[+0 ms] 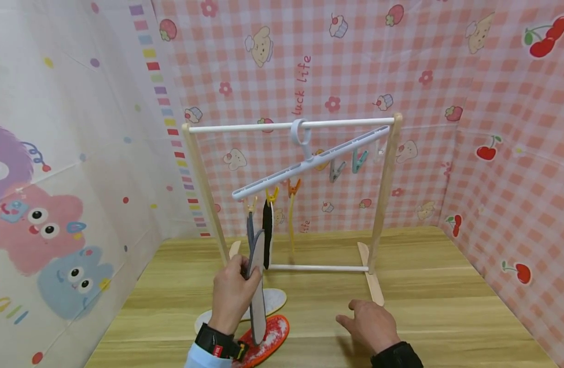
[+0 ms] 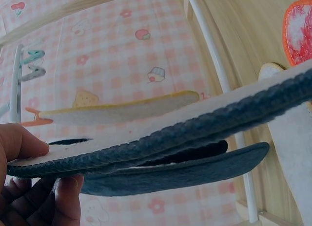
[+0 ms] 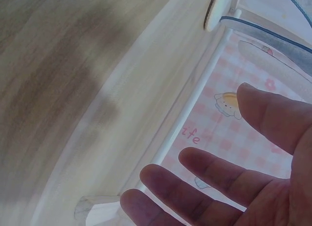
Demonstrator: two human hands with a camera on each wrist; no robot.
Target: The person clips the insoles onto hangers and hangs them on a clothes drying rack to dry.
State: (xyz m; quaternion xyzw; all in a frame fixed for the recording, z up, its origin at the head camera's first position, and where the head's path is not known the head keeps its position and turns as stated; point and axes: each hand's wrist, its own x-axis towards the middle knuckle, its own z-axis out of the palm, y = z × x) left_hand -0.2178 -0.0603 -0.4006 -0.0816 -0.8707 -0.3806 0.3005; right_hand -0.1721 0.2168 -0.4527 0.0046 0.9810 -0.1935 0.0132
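Observation:
My left hand [image 1: 233,294] pinches a grey insole with a dark blue edge [image 1: 258,312] between thumb and fingers, holding it upright below the hanger. In the left wrist view the same insole [image 2: 195,133] crosses in front of the hanging ones. A light purple clip hanger [image 1: 309,162] hangs tilted, its left end low. From its clips hang a blue insole [image 1: 250,230], a black insole [image 1: 267,240] and a yellow-edged insole [image 1: 291,220]. My right hand [image 1: 371,324] hovers over the table at the right, fingers spread, holding nothing.
A white rack with wooden posts [image 1: 384,194] carries the hanger. A grey clip [image 1: 337,171] and a teal clip [image 1: 359,161] hang at its right. On the table [image 1: 447,306] lie a red insole [image 1: 277,337] and a pale insole [image 1: 274,300]. Patterned cloth surrounds the table.

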